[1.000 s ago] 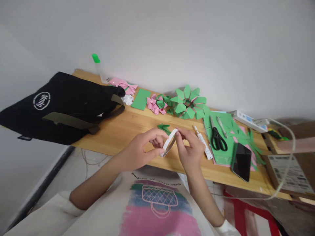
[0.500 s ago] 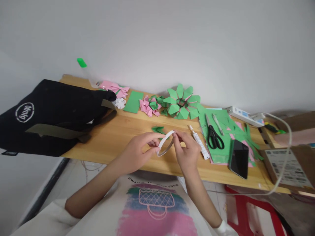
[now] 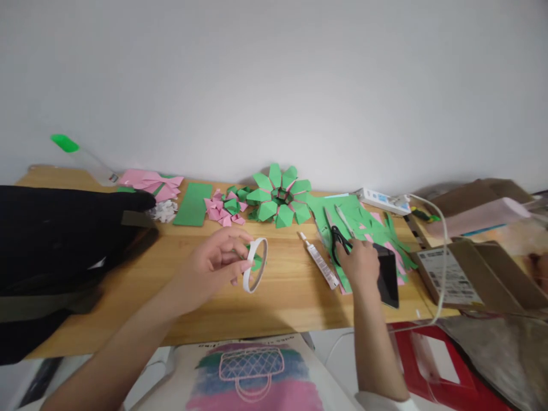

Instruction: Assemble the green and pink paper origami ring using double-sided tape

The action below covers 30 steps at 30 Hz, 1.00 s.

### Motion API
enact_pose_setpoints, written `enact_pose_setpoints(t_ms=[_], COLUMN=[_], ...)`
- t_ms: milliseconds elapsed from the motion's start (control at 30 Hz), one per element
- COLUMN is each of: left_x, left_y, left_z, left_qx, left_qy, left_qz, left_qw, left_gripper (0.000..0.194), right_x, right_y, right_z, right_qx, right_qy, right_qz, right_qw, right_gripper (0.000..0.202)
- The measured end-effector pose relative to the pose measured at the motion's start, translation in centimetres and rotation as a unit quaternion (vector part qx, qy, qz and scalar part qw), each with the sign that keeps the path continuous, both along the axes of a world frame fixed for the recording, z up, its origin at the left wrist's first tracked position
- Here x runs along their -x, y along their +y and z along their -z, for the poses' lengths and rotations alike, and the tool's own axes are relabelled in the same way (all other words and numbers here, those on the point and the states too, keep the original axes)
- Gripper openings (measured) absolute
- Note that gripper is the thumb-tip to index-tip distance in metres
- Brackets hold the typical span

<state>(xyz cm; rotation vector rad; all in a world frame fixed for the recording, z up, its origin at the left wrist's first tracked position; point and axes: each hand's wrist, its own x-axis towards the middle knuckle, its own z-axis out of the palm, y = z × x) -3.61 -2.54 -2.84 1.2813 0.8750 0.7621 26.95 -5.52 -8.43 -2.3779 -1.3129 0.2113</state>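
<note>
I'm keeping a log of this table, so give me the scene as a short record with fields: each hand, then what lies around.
Left hand: holds the white ring upright, above the table
Right hand: at the handle end of the scissors; grip unclear
Under scissors: green paper
Beside right hand: phone, tube
Back: green flower, power strip
Far left: black bag

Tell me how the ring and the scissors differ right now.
The ring is a white loop; the scissors are long and black-handled. The ring is pinched in the left hand; the scissors have the right hand at their near end, and whether it grips them is hidden. Each has one of the person's hands at it.
</note>
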Motion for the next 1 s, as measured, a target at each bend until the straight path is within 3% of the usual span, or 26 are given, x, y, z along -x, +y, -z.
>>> enact_pose_setpoints(t_ms=[67, 167, 300, 467, 567, 667, 700, 767, 833, 1000], left_x=[-0.4, -1.3, -2.0, -2.2, -2.4, -2.7, -2.8, -3.0, -3.0, -2.9], left_y=[1.1, 2.8, 4.9, 6.3, 6.6, 6.9, 7.0, 7.1, 7.2, 7.0], left_z=[-0.8, -1.7, -2.4, -3.3, -3.6, -3.8, -3.8, -4.0, -4.3, -5.3], left_qx=[0.007, 0.001, -0.022, -0.030, -0.032, -0.029, -0.030, -0.036, -0.046, -0.084], left_qy=[0.004, 0.030, 0.041, 0.039, 0.043, 0.046, 0.047, 0.051, 0.058, 0.065], left_qz=[0.015, 0.038, 0.056, 0.080, 0.083, 0.079, 0.077, 0.078, 0.077, 0.071], left_qw=[1.000, 0.999, 0.997, 0.996, 0.995, 0.995, 0.995, 0.995, 0.994, 0.992], left_gripper=[0.028, 0.032, 0.035, 0.037, 0.035, 0.036, 0.036, 0.036, 0.036, 0.034], right_x=[-2.7, -4.5, -5.8, -7.9, -7.7, -5.7, -4.8, -2.9, -1.3, 0.9], right_y=[0.3, 0.9, 1.2, -0.4, -1.5, -2.0, -2.2, -2.5, -2.7, -2.0], right_z=[0.1, 0.5, 0.7, -0.2, -0.7, -1.1, -1.2, -1.6, -2.1, -3.5], right_qx=[0.060, 0.099, 0.089, 0.033, -0.045, -0.143, -0.179, -0.283, -0.281, -0.162], right_qy=[0.005, 0.030, 0.092, 0.256, 0.352, 0.421, 0.449, 0.548, 0.601, 0.633], right_qz=[0.025, 0.026, 0.025, -0.010, -0.029, -0.039, -0.045, -0.066, -0.107, -0.238], right_qw=[0.998, 0.994, 0.991, 0.966, 0.935, 0.895, 0.874, 0.784, 0.741, 0.719], right_gripper=[0.015, 0.006, 0.012, 0.013, 0.030, 0.052, 0.056, 0.061, 0.064, 0.063])
